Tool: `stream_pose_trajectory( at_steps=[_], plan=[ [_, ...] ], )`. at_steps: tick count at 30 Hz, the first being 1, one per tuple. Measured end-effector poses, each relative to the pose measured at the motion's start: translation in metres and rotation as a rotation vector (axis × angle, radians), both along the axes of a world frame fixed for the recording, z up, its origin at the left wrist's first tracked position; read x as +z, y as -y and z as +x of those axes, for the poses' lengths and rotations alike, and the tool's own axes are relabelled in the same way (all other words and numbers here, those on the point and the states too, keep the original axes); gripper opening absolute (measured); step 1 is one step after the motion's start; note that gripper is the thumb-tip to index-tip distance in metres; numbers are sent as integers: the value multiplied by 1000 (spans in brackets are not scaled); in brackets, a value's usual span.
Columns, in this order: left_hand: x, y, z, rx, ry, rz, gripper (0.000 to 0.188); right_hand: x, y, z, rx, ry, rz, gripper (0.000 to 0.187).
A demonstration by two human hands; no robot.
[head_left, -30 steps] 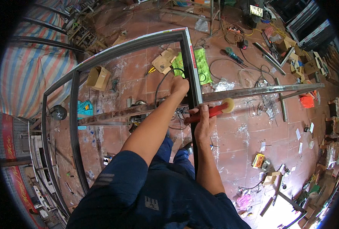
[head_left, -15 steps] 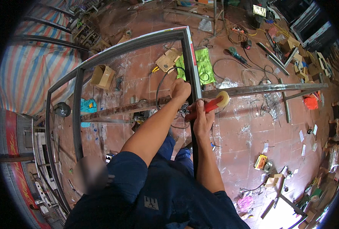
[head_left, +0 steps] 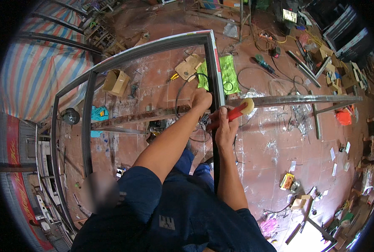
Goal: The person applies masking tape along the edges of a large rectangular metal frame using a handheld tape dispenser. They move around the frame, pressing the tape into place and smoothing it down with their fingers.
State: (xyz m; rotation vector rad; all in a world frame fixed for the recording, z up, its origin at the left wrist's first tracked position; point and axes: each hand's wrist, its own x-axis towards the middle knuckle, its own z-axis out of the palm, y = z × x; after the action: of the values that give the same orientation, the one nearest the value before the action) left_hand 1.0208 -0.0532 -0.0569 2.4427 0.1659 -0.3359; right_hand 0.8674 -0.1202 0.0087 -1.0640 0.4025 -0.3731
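Observation:
A large dark metal frame (head_left: 214,71) with white-taped outer edges stands in front of me, resting across brown metal bars. My left hand (head_left: 201,100) is closed against the inner side of its right-hand member; what its fingers hold, if anything, is hidden. Just right of that member, my right hand (head_left: 227,129) is wrapped around a red cylinder with a round cream end (head_left: 234,115). The cream end points up and to the right, while the cylinder's lower part passes behind my fingers toward the frame.
A rusty metal bar (head_left: 292,100) runs out to the right under the frame. On the tiled floor lie a green sheet (head_left: 227,75), a cardboard box (head_left: 116,82), a green power tool (head_left: 263,63) and cables. A striped tarp (head_left: 48,80) hangs at the left.
The view has shifted slightly, so the frame and floor sit a little lower and to the right. Both hands keep nearly the same place at the frame, and the red cylinder stays in my right hand.

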Motion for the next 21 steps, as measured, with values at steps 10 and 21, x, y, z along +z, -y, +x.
stream_pose_trajectory(
  at_steps=[10,21],
  plan=[
    [81,-45,-94,-337,166,-1220,58,-23,1,-4,152,183,-234,58],
    [89,-66,-73,-27,114,-1564,50,-1,9,-14,70,-120,-281,26]
  ],
)
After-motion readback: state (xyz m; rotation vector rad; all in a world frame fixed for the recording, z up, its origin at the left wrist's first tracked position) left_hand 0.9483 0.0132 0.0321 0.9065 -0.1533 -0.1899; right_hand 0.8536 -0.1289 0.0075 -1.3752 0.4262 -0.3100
